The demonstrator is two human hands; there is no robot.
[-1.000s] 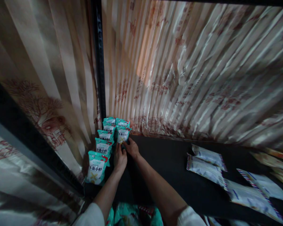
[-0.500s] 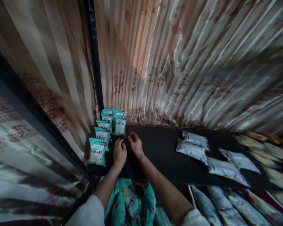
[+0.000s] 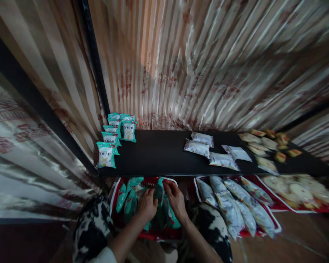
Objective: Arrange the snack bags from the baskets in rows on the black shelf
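Observation:
Both hands are down in a red basket with a white rim [image 3: 113, 197], among teal snack bags [image 3: 130, 206]. My left hand [image 3: 148, 204] has its fingers bent and its thumb against the left side of an upright teal snack bag [image 3: 159, 191]; some fingertips are hidden. On the other side of that bag, my right hand [image 3: 176, 199] closes its fingertips at its upper right edge. More teal bags with white labels [image 3: 105, 155] stand in two rows on the left end of the black shelf [image 3: 156, 153].
White snack packets [image 3: 197, 147] lie mid-shelf, with pale round packets [image 3: 259, 149] and small yellow packs [image 3: 280, 157] farther right. A second red basket [image 3: 275, 223] holds whitish packets; another basket [image 3: 279, 204] holds pale ones. A dark post [image 3: 94, 54] rises at the left, before a striped curtain [image 3: 159, 73].
My hands have moved from above the shelf, beside the standing bags, down into the basket of teal bags. They have closed on one bag. The view has tilted lower, showing more baskets.

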